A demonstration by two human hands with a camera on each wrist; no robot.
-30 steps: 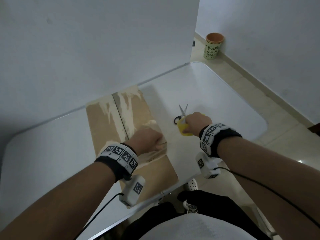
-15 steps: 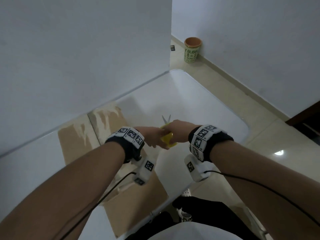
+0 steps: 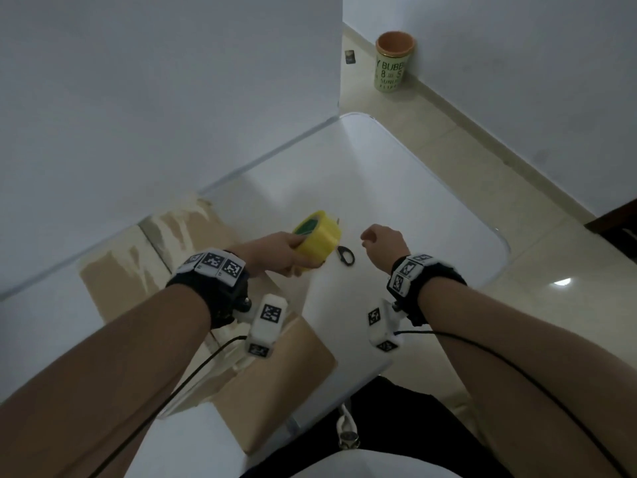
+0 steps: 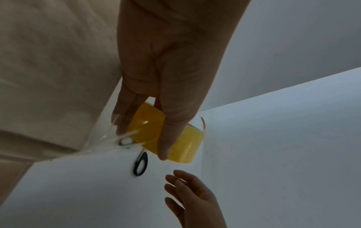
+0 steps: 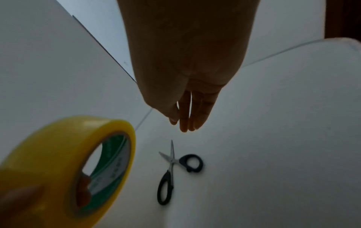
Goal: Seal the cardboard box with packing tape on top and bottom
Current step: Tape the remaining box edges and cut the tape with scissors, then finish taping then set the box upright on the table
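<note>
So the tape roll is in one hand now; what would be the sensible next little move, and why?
Probably the free right hand should catch the loose tape end. The left hand grips the yellow tape roll over the cardboard box, a clear strip already trails from it, and the scissors lie unused on the table.

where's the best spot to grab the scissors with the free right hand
Probably by the two black handle loops, coming straight down from above. The scissors lie flat on the white table with the blades slightly open and pointing away, so the loops are the near, blunt end. The right hand is empty beside them, while the left hand holds the yellow tape roll over the blade end.
</note>
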